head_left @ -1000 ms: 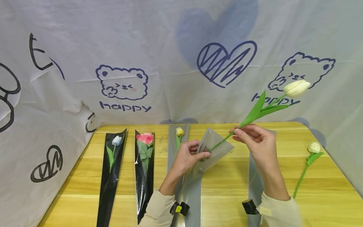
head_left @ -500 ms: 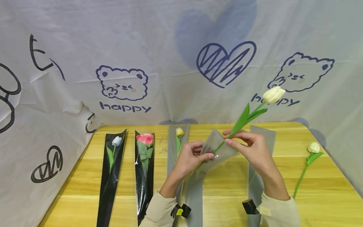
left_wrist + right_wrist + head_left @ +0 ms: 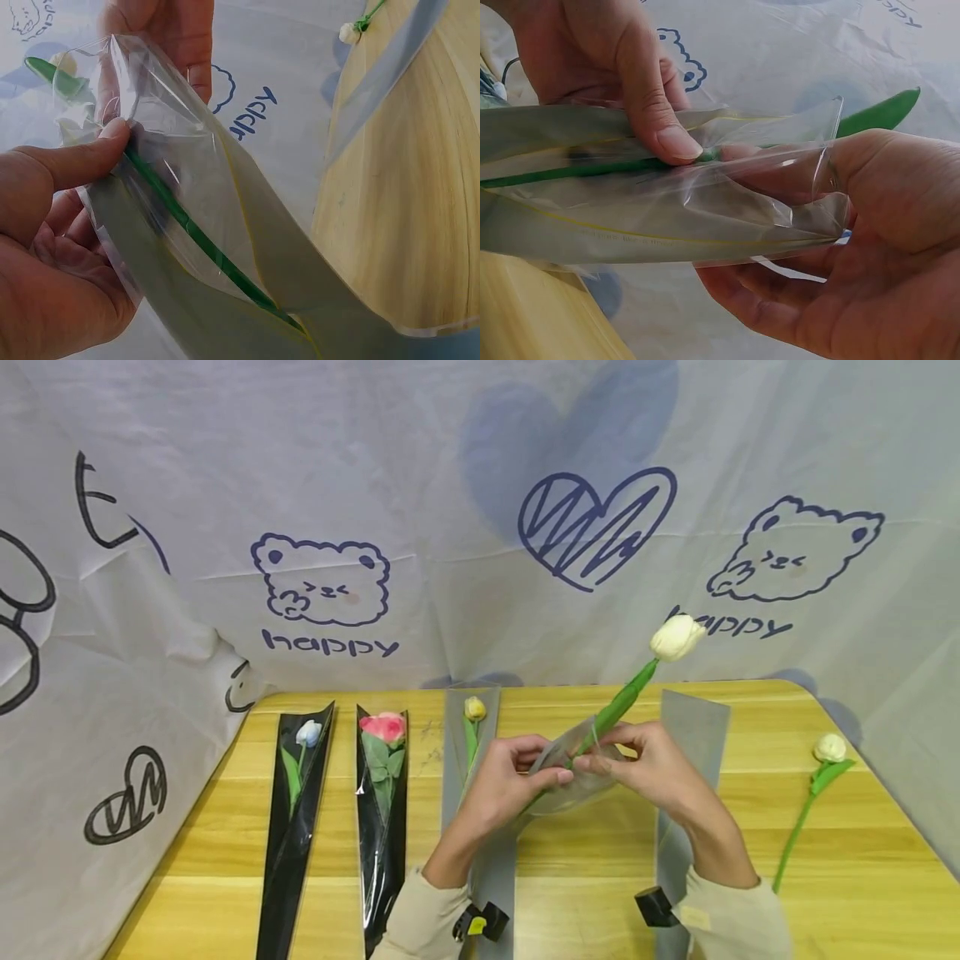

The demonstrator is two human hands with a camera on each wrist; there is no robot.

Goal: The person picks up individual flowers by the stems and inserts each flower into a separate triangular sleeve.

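Bloom of the white tulip (image 3: 677, 637) rose past the far edge of the table (image 3: 585, 893) in the head view; the left hand (image 3: 498, 783) pinched sleeve (image 3: 588, 794) and stem, the right hand (image 3: 660, 766) gripped the stem at the open mouth. Wood showed between the sleeve and a grey wrapper (image 3: 693, 727). Left wrist view: the stem ran between yellow-lined edges. Right wrist view: the right thumb reached inside the rim, other fingers beneath.

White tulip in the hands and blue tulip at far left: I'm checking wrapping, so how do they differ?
The white tulip is held above the table; the blue tulip lies on it. The white tulip's bloom sticks out beyond its clear-and-grey sleeve; the blue tulip's sits within its black sleeve. Both have green leaves.
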